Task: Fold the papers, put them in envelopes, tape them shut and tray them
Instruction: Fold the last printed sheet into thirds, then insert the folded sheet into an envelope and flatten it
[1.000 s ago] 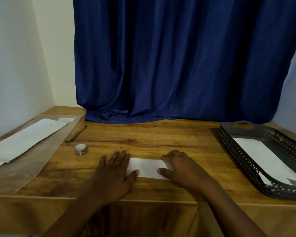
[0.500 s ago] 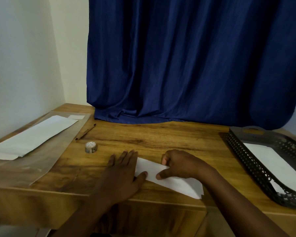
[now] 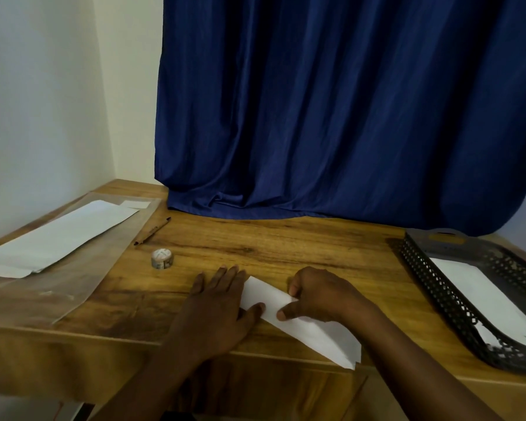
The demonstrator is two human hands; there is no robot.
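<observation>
Left hand (image 3: 217,302) flat, fingers straight on paper (image 3: 301,322); right hand (image 3: 322,294) seemingly pinching its fold, on tabletop (image 3: 286,247).

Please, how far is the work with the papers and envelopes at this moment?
Done: one white envelope already lies in the dark tray. In hand: the left hand presses a folded paper flat on the table while the right hand pinches it; it is not in an envelope yet. Left: the white sheets at the far left and the tape roll lie untouched.

Wood table (image 3: 286,244), paper (image 3: 310,326), tape (image 3: 162,258), pen (image 3: 152,231), tray (image 3: 431,287)
</observation>
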